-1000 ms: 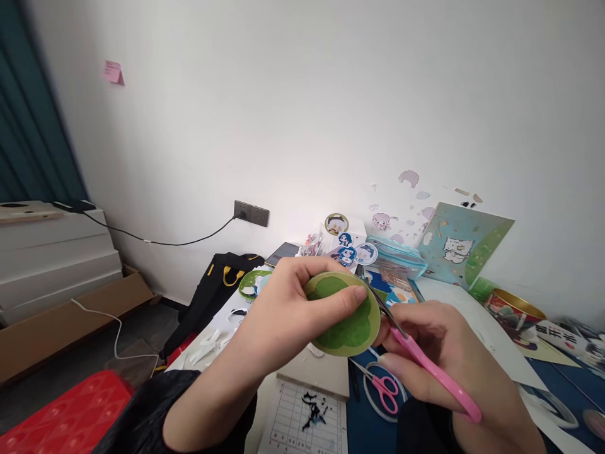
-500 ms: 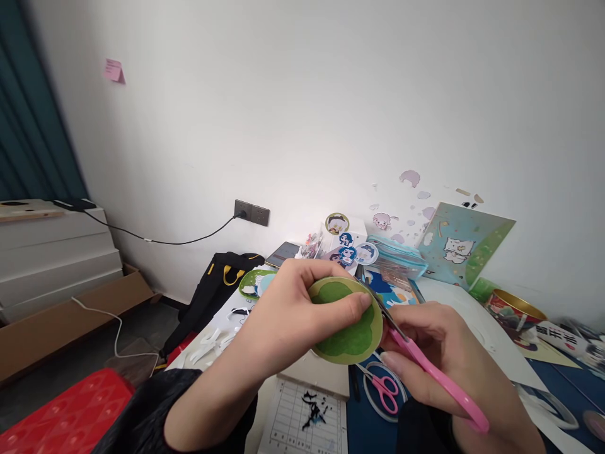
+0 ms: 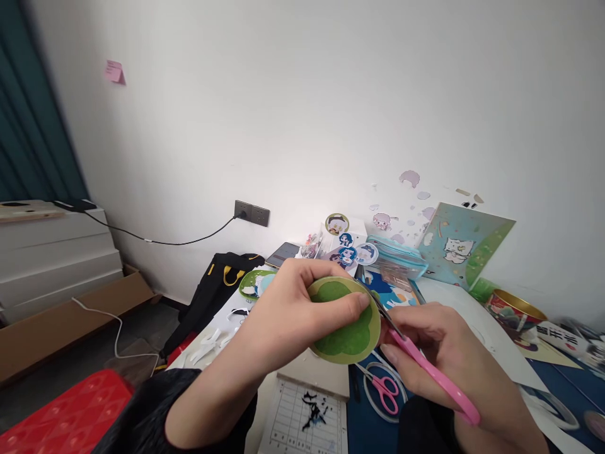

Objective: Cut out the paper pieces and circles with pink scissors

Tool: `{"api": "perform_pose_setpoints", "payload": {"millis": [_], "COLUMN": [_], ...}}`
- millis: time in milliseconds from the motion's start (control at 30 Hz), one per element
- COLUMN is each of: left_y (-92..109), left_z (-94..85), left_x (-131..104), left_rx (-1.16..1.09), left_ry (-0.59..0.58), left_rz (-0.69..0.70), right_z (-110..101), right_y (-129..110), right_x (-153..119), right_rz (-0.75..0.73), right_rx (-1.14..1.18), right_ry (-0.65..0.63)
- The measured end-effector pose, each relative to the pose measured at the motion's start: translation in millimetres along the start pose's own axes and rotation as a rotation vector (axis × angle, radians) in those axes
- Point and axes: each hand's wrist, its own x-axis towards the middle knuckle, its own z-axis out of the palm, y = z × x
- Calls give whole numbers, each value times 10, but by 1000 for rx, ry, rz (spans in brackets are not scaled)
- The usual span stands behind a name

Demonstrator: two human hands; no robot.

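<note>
My left hand pinches a round green paper cutout, its thumb flat across the front and the fingers hidden behind. The disc has a dark green blob shape inside a paler green border. My right hand is closed round pink-handled scissors. Their blades lie along the disc's upper right edge, and the tips are partly hidden behind it. Below the disc, a second pair of pink scissors rests on the dark blue table surface, over a white ring-shaped coil.
A gridded sheet with black scraps lies in front. White paper offcuts are on the left. Behind stand round character cutouts, a clear blue-edged pouch and a leaning picture card. A red tin sits at right.
The pink scissor handle has shifted slightly left and up with my right hand, and the blades sit a little differently on the disc's edge. My left hand and the disc barely moved.
</note>
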Motion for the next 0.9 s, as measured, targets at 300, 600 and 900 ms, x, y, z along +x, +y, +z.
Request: {"api": "perform_pose_setpoints", "payload": {"millis": [300, 600, 900], "left_y": [1, 11, -3], "left_z": [-1, -16, -22], "left_x": [18, 13, 14], "left_rx": [13, 33, 40], "left_ry": [-31, -48, -46], "left_rz": [22, -2, -25], "right_z": [-20, -35, -20], "right_y": [19, 22, 34], "right_x": [-23, -7, -42], "right_rz": [13, 26, 54], "right_rx": [-17, -52, -51], "right_ry": [-28, -39, -32]}}
